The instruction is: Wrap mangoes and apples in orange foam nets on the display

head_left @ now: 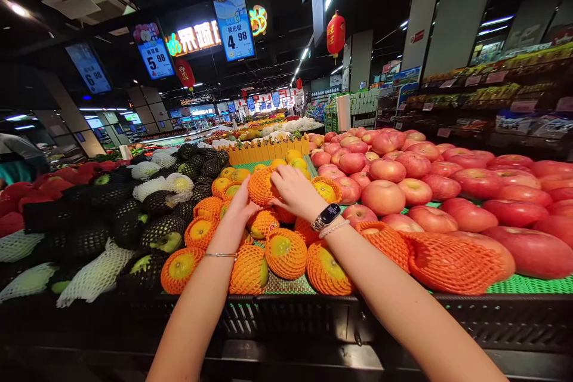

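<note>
While the head view looks down over the fruit bench, the left hand and right hand both close around one netted orange atop the orange pile, between red apples and dark-netted fruit.

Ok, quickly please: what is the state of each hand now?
Left hand: closed around the netted orange, from the side.
Right hand: closed on the same netted orange, from above.
</note>
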{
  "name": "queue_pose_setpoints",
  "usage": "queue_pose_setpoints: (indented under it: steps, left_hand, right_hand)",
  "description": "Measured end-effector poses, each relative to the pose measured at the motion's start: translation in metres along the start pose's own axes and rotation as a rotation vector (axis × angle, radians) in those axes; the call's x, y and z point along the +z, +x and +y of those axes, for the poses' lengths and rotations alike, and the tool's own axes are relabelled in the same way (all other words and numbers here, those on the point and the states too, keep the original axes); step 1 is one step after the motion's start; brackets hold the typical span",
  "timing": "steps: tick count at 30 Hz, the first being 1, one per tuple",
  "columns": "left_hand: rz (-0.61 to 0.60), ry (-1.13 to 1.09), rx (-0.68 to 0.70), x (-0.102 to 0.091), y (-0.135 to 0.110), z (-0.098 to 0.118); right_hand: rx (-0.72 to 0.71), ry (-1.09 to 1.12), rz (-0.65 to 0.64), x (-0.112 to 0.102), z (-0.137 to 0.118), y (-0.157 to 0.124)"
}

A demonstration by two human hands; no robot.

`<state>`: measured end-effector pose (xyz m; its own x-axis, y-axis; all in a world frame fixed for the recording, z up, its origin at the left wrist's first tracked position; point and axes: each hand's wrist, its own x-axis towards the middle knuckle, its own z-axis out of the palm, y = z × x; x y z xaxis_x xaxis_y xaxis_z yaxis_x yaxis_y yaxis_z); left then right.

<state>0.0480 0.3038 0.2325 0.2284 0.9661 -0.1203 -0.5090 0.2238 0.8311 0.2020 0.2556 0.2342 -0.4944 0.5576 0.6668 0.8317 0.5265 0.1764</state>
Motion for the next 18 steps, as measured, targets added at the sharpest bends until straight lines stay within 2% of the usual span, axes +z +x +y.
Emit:
queue_pose_setpoints:
  steps: [3, 6, 9, 12, 15, 18]
  left_hand:
    - [0.014, 0.008, 0.027, 0.001, 0.001, -0.003]
    - [-0.009, 0.022, 0.032, 0.004, -0.002, -0.006]
    - [-0.111, 0.03, 0.01, 0.008, -0.008, -0.005]
    - [-0.21, 0.022, 0.059, 0.01, -0.014, -0.002]
    - [-0.245, 0.024, 0.123, 0.008, -0.018, 0.003]
    - [-0.287, 0.036, 0.145, 0.003, -0.021, 0.009]
  right_hand:
    - [0.041, 0.052, 0.086, 0.004, 0.0, -0.002]
    - [0.071, 0.06, 0.078, 0.009, 0.002, -0.004]
    - [0.093, 0.139, 0.011, 0.012, 0.008, -0.004]
    - [0.056, 0.323, 0.001, 0.013, 0.013, -0.002]
    - [0.003, 0.47, 0.111, 0.013, 0.016, -0.001]
    - [-0.023, 0.519, 0.237, 0.011, 0.017, -0.002]
